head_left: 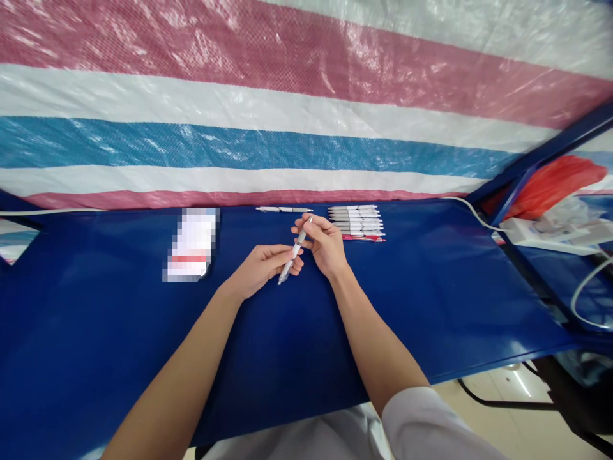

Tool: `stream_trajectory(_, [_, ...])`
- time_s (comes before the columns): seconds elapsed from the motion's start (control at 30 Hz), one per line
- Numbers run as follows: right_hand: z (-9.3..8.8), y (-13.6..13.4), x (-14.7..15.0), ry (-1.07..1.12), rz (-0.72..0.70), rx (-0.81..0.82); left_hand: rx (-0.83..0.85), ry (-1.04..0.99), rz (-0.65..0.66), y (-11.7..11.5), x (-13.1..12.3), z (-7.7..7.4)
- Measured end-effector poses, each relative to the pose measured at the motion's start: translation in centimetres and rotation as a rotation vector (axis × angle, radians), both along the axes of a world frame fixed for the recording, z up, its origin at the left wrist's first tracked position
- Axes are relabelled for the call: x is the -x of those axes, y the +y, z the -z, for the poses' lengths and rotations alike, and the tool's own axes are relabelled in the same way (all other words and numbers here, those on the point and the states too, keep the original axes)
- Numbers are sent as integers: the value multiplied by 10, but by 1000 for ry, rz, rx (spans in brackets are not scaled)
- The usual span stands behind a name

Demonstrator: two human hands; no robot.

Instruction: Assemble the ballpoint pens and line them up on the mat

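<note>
A white and grey pen (296, 247) is held slantwise above the blue table, its clip end toward the lower left. My left hand (261, 268) pinches it around the lower half. The fingers of my right hand (324, 244) close on its upper grey end. Just beyond my right hand lies a row of several similar white and grey pens (357, 217), side by side, with a red pen (364, 238) at the near end. One more white and grey pen (284, 209) rests by itself near the table's back edge.
A blurred-out flat item, phone-like in shape (191, 246), lies on the blue table (119, 351) at left. A striped plastic sheet (287, 147) hangs behind. At right are a white power strip (546, 235), a cable (472, 207), a red bag (555, 185) and a blue metal frame (550, 144).
</note>
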State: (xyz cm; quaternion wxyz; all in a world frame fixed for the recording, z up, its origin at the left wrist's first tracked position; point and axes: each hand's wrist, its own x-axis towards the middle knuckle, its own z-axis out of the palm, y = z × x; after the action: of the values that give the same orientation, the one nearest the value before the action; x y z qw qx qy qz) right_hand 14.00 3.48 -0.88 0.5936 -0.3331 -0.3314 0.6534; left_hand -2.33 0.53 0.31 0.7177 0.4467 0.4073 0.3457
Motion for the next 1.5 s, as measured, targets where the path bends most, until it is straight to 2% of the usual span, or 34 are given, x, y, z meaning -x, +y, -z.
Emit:
stream_trajectory(0.3, [0, 1, 2, -9, 96, 23, -259, 323, -114, 1, -4, 8])
stream_trajectory(0.43, [-1, 1, 1, -31, 101, 54, -232, 287, -106, -1, -2, 4])
stream_trajectory(0.57, [-2, 0, 0, -3, 32, 35, -124, 188, 25, -3, 0, -4])
stream_trajectory(0.63, [-2, -1, 0, 16, 11, 20, -114, 179, 49, -4, 0, -5])
stream_trajectory(0.87, [-4, 0, 1, 23, 62, 22, -181, 220, -165, -5, -2, -4])
stream_trajectory(0.93, [-5, 0, 1, 40, 56, 19, -169, 205, -161, -6, -2, -5])
stream_trajectory(1.1, [-5, -2, 1, -1, 35, 14, -97, 155, -34, -8, -1, -3])
stream_trajectory(1.4, [-1, -1, 0, -82, 68, -25, -263, 307, -182, -6, -4, 3])
stream_trajectory(1.5, [-1, -1, 0, -93, 88, -35, -275, 318, -181, -7, -3, 2])
